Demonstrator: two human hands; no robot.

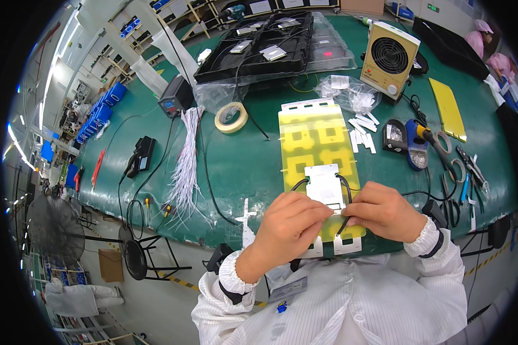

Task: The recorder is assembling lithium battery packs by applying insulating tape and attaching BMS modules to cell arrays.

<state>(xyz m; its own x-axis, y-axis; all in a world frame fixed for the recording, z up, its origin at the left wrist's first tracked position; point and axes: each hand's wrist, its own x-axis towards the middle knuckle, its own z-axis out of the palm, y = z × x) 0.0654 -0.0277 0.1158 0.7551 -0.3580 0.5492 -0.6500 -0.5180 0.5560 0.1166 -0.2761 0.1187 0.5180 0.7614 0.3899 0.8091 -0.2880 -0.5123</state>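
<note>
In front of me lies a yellow-covered panel [319, 133] with white end strips. On its near half rests a white rectangular plate [325, 185], with a black cable [346, 185] curving down each side. My left hand [290, 227] is closed in a pinch at the plate's near edge; what its fingertips hold is too small to make out. From the right, my right hand [385, 211] pinches the right-hand black cable beside the same edge. The fingertips of both hands almost meet there and partly hide the plate's lower end.
Beyond the panel stand a black tray [265, 43] and a benchtop fan [390, 57]. Masking tape [231, 118] and a bundle of white wires [188, 155] lie left. Right are white strips [362, 131], a soldering iron [431, 138], pliers [472, 169] and scissors [452, 207].
</note>
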